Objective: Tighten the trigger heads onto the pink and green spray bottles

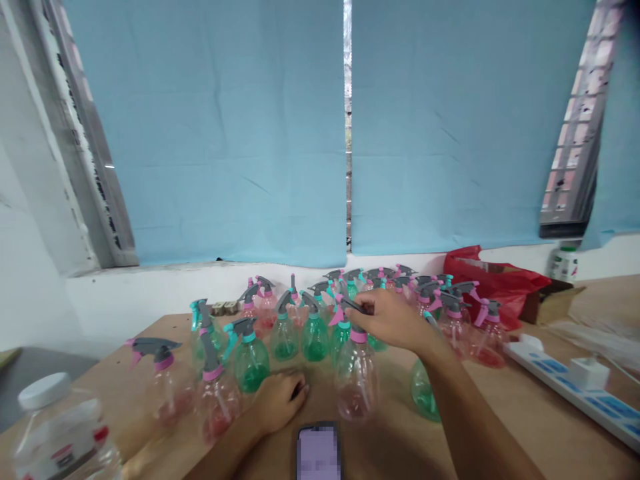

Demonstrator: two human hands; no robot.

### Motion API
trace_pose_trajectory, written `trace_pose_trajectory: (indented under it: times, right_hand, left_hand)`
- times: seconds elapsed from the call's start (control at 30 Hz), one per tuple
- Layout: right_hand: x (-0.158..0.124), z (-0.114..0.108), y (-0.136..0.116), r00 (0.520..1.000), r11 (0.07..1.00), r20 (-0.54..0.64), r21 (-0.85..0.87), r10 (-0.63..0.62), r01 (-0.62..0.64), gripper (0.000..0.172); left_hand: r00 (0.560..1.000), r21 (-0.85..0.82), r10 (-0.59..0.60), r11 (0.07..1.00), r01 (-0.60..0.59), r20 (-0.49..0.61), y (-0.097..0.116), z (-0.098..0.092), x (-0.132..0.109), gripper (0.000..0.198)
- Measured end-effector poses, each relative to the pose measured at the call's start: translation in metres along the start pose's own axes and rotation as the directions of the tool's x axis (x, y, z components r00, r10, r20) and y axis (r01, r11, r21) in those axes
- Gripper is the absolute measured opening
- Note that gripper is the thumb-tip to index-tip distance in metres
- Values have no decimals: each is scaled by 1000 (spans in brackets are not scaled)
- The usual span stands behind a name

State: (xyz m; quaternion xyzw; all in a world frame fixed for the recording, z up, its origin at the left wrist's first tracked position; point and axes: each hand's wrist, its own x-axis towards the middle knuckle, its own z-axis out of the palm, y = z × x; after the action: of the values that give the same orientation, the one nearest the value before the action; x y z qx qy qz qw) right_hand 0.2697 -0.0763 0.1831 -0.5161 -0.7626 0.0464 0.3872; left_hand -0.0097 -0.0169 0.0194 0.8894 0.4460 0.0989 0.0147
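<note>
My right hand is closed around the grey trigger head of a clear spray bottle with a pink collar. The bottle stands upright, with a little pinkish liquid low inside. On the wooden table rests my left hand, its fingers curled in and nothing visible in them. Beside it stand a green spray bottle with a turquoise collar and a pink spray bottle. Below and between my hands lies a phone with a lit screen. Part of another green bottle shows behind my right forearm.
Several green and pink spray bottles crowd the back of the table. A white-capped plastic bottle stands at front left. A power strip, a red plastic bag and a cardboard box are on the right.
</note>
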Motion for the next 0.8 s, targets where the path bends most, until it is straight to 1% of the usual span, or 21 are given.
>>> trace_pose_trajectory:
  times: [0.03, 0.1, 0.17, 0.23, 0.3, 0.37, 0.5, 0.8]
  right_hand:
    - [-3, -6, 1, 999, 992, -12, -114, 50, -51, 36]
    - [-5, -12, 5, 988, 944, -38, -292, 148, -153, 32]
    - [-4, -11, 12, 970, 884, -64, -401, 233, -239, 26]
    - [0, -4, 21, 951, 833, -82, -464, 298, -301, 20]
    - [4, 3, 29, 938, 801, -84, -499, 337, -332, 17]
    - [8, 9, 36, 930, 789, -65, -510, 361, -342, 16]
    - [11, 15, 46, 919, 790, -17, -504, 394, -349, 20]
    - [15, 23, 54, 915, 799, 3, -489, 403, -350, 23]
  left_hand:
    - [1000, -4, 3, 1000, -3, -3, 0, 0, 0, 31]
    - [1000, -5, 2, 1000, -2, -4, -1, 1, 0, 31]
    - [1000, -2, 0, 1000, 0, 5, -2, 2, 0, 31]
    - [1000, -2, 2, 1000, -2, 6, -3, 2, 1, 32]
    - [1000, -9, 6, 1000, -6, -2, -3, 2, 1, 32]
    - [1000, -16, 9, 1000, -9, -6, -3, 2, 1, 32]
    - [1000, -27, 5, 1000, -6, -8, -3, 2, 1, 31]
    - [1000, 0, 13, 1000, -13, -27, -4, 6, 1, 30]
